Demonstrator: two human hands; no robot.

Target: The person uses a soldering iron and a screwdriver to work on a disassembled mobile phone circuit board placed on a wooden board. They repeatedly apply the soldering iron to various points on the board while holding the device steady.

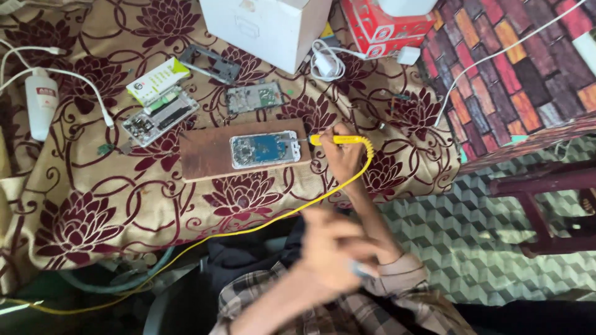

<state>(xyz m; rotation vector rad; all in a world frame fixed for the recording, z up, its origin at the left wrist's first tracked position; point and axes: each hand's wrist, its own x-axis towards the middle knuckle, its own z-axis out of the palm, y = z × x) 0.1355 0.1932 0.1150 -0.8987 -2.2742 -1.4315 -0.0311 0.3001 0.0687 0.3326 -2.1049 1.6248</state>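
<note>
A yellow soldering iron (338,139) is pinched by the right hand (343,158) beside an opened phone (264,149) on a wooden board (208,158); the blurred left hand (332,251) shows fingers whose state cannot be told.

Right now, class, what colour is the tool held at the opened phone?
Yellow, with a yellow cord; the tool shows best in the head view.

view: one head-worn camera – no second view to share | facing: steeply down over the counter (81,205) with flowered cloth | range: near, right hand (343,155) mid-frame, blurred left hand (332,257) closest | beyond the grip: wooden board (208,155)
</note>
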